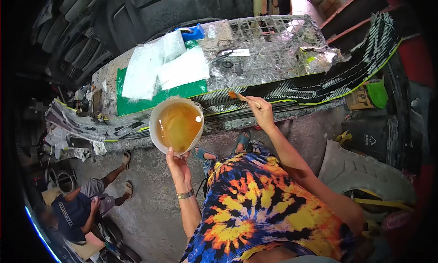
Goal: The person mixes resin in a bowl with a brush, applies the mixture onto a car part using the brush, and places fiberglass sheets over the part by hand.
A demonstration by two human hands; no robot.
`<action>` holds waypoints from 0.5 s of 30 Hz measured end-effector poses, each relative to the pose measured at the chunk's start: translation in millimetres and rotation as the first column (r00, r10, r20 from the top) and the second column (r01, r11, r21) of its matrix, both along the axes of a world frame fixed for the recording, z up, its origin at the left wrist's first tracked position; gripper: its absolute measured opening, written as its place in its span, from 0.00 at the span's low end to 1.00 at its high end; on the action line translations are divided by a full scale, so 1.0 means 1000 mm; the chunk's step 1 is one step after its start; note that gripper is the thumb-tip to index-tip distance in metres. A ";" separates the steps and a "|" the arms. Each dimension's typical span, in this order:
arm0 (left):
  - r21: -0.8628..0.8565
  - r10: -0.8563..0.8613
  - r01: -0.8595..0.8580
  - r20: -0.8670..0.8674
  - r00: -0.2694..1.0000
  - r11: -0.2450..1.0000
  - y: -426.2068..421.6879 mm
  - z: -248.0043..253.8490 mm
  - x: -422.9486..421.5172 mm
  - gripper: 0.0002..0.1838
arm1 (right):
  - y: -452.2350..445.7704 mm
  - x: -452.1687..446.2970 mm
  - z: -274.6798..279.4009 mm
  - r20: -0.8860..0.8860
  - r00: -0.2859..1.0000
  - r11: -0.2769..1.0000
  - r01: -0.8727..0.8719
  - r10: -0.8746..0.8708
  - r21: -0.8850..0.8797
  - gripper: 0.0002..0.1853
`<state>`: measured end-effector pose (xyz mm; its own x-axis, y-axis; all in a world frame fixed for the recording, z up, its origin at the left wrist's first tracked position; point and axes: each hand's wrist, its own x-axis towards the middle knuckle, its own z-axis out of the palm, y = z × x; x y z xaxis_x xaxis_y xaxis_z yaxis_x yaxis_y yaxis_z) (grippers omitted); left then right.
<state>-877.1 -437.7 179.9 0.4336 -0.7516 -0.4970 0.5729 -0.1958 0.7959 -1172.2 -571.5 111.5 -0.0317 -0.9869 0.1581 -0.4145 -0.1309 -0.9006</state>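
Observation:
My left hand point(178, 166) grips the lower rim of a white plastic tub point(155, 128), thumb over the edge. The tub is tilted towards me, and amber liquid point(179, 126) lies in it. In my right hand point(261, 111) is a paintbrush point(241, 97) with an orange-brown tip pointing left. The tip is at the long black woven fibre strip point(315, 87), which has a yellow-green edge and runs along the front of the bench. Whether the bristles touch the strip, I cannot tell. The tub hides part of the strip.
White sheets point(145, 69) lie on green film point(125, 108) on the stained bench point(255, 39). Scissors point(222, 55) and a blue tape dispenser point(196, 32) are behind. At lower left a person point(75, 213) sits. A grey curved panel point(360, 167) stands at right.

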 end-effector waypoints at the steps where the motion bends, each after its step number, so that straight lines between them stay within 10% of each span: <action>1: -0.003 -0.017 0.017 -0.012 1.000 1.000 0.001 0.000 0.001 0.36 | 0.002 -0.009 -0.001 -0.012 1.000 1.000 0.017 -0.017 -0.003 0.10; 15: -0.047 -0.001 -0.002 -0.053 0.999 0.999 -0.007 0.001 -0.005 0.35 | 0.008 -0.130 0.010 0.003 0.973 0.973 0.231 -0.231 0.005 0.10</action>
